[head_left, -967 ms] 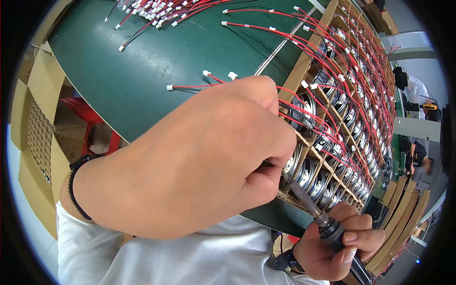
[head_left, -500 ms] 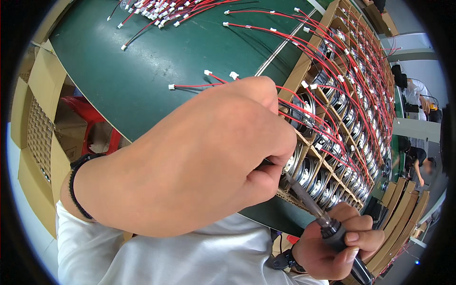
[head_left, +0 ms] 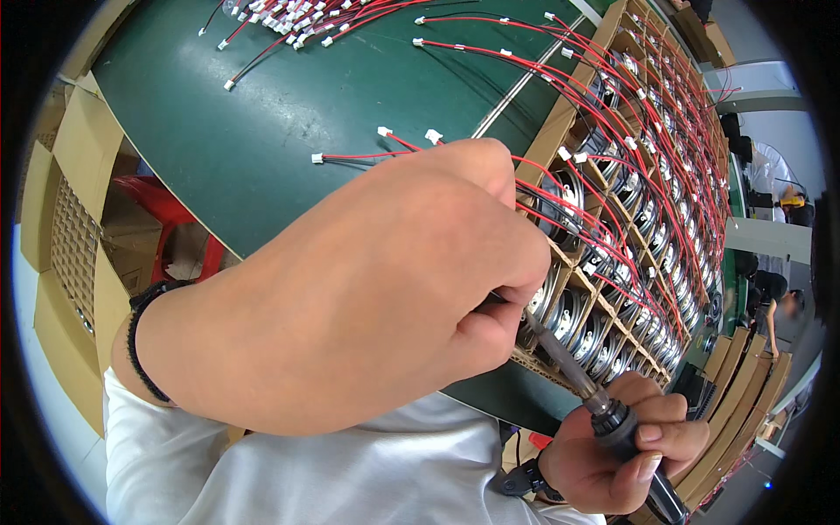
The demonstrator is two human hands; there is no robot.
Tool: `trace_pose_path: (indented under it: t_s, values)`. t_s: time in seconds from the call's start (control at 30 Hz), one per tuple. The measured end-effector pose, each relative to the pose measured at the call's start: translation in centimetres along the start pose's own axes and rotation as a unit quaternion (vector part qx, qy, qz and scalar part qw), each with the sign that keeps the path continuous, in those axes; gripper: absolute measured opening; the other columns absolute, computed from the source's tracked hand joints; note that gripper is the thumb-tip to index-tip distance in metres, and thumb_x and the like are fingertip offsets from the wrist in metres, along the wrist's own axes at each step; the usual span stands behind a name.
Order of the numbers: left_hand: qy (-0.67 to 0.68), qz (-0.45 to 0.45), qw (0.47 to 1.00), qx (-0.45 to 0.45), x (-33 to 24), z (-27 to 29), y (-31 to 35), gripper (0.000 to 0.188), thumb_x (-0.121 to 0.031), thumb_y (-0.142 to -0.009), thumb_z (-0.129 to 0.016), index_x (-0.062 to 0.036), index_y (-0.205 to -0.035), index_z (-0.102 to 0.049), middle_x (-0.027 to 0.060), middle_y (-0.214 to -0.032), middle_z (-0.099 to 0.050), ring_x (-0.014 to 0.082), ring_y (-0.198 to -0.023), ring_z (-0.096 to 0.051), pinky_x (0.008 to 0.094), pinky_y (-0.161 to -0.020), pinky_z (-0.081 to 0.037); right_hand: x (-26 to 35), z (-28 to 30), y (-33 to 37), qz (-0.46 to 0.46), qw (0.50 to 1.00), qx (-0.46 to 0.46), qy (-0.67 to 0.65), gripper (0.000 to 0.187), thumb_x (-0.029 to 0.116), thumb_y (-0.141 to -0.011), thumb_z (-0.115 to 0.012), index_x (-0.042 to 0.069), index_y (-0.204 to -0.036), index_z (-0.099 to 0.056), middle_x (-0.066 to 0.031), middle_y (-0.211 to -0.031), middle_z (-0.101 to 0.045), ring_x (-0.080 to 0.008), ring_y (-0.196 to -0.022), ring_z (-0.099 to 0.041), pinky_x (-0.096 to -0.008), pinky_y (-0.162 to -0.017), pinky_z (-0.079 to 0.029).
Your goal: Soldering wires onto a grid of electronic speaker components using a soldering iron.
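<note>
My left hand [head_left: 385, 280], with a dark bracelet at the wrist, is closed in a pinch over the near left edge of the divided carton. Whatever it grips is hidden behind the fingers; only a dark gap shows between them. My right hand [head_left: 604, 446] is wrapped round the black handle of a soldering iron [head_left: 570, 367]. The iron's tip points up and left, close beside the left fingertips and the nearest small speakers [head_left: 564, 315]. Red and black wires with white connectors [head_left: 318, 158] run out from behind the left hand onto the green table.
The cardboard divider carton [head_left: 560, 122] holds rows of round metal speakers with red and black leads. A pile of connector wires [head_left: 297, 22] lies at the far left. Left of the table [head_left: 201, 131] stand an open carton [head_left: 87, 131] and a red stool [head_left: 166, 210]. People are at the right.
Both hands and the soldering iron stay nearly still, with only a tiny shift of the view. At the right, a person in black has moved an arm slightly.
</note>
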State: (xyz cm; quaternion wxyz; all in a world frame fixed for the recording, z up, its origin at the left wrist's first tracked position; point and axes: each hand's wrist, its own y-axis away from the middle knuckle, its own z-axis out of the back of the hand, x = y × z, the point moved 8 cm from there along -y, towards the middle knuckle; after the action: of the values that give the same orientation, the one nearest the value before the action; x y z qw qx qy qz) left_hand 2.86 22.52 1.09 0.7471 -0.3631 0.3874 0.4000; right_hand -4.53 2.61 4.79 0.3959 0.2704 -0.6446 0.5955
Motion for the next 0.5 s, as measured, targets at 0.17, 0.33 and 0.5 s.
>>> trace_pose_path:
  t_s: [0.17, 0.33, 0.5]
  values:
    - [0.007, 0.003, 1.0, 0.002, 0.0, 0.0, 0.0, 0.013, 0.0, -0.069, -0.075, -0.0064, -0.079, -0.071, 0.0071, -0.083, -0.05, 0.0199, -0.074, -0.053, 0.0322, -0.064, -0.041, -0.2, 0.4, 0.1, 0.009, 0.999, -0.038, 0.003, 0.024, 0.021, -0.09, -0.062, 0.007, -0.091, -0.043, -0.0026, -0.075, -0.037, -0.012, -0.06, -0.029, -0.0315, -0.062, -0.027]
    - [0.007, 0.004, 1.0, 0.005, 0.1, -0.1, 0.0, 0.013, 0.001, -0.069, -0.075, -0.0063, -0.08, -0.071, 0.007, -0.083, -0.05, 0.0201, -0.074, -0.053, 0.0323, -0.064, -0.04, -0.4, 1.0, -0.3, 0.007, 0.998, -0.056, -0.037, 0.021, 0.022, -0.096, -0.059, 0.006, -0.095, -0.045, -0.0044, -0.076, -0.04, -0.0132, -0.059, -0.04, -0.0287, -0.064, -0.038]
    - [0.009, 0.001, 1.0, 0.002, 0.0, 0.0, 0.1, 0.014, 0.001, -0.069, -0.075, -0.0065, -0.08, -0.071, 0.0066, -0.083, -0.049, 0.0202, -0.074, -0.052, 0.0322, -0.064, -0.04, -0.4, 1.2, -0.4, 0.004, 0.998, -0.046, -0.043, 0.021, 0.023, -0.098, -0.058, 0.005, -0.096, -0.046, -0.005, -0.079, -0.04, -0.0133, -0.06, -0.043, -0.0238, -0.06, -0.04]
